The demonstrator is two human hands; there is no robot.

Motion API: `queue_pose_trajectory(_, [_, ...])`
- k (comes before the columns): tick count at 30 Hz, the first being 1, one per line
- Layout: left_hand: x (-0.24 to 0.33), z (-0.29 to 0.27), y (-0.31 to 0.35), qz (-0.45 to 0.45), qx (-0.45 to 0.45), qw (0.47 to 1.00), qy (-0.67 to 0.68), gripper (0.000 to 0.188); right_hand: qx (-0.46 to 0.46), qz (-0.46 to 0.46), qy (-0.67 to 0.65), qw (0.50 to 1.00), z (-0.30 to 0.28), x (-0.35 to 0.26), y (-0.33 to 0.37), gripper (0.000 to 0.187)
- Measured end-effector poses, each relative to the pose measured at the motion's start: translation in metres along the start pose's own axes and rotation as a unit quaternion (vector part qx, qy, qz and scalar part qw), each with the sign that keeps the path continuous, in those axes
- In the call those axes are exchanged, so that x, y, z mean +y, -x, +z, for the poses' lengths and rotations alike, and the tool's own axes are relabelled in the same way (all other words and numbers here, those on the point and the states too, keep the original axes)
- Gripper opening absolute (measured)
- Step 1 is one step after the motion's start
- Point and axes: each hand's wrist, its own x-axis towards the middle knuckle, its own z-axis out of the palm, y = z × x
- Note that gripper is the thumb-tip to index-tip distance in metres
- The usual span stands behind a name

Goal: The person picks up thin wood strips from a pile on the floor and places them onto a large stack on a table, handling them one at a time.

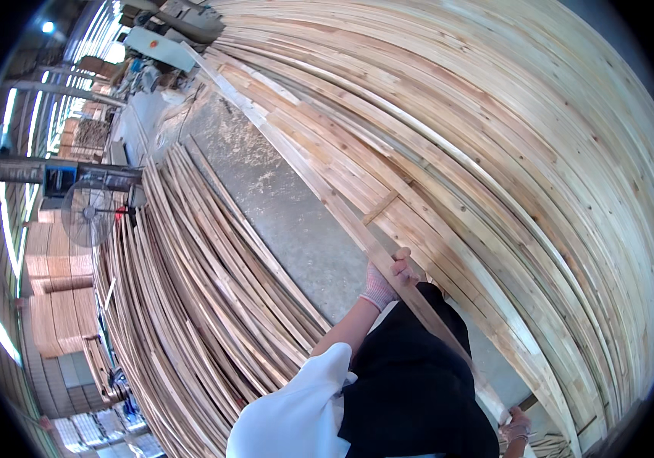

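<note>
A long, narrow wooden strip [301,174] runs slantwise from the far upper left down past my dark-clothed legs to the lower right. Partway along it, my left hand [392,279], in a pale knitted glove with bare fingers, is closed around the strip. Close to its near end, my right hand [516,426] is also closed on it, partly cut off by the view's dark rim. Just right of the strip lie wider jointed boards [357,164], with a short crosspiece [381,208] across them.
A large stack of pale planks [525,114] fills the right side. Many thin wooden strips [205,282] lie in a pile on the left. Between them runs a concrete floor [296,237] with sawdust. A fan [87,214] and stacked wood bundles [59,320] stand farther left.
</note>
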Motion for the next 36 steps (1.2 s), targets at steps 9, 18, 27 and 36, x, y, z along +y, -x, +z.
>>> queue_pose_trajectory(9, [-0.020,-0.030,0.097,0.039,0.048,0.998,-0.008,0.062,0.071,-0.039,-0.180,0.980,0.126,0.043,-0.013,0.059])
queue_pose_trajectory(18, [0.036,-0.012,0.132,0.272,0.092,0.958,-0.013,0.063,0.258,-0.011,-0.054,0.965,0.048,-0.090,0.059,0.053])
queue_pose_trajectory(27, [-0.095,-0.121,0.150,-0.278,0.020,0.946,-0.168,0.057,0.417,-0.259,-0.139,0.860,-0.017,-0.276,0.107,0.049])
queue_pose_trajectory(36, [0.126,-0.034,0.190,0.057,0.146,0.935,-0.318,0.036,0.143,-0.059,-0.178,0.972,-0.007,-0.147,0.111,0.052])
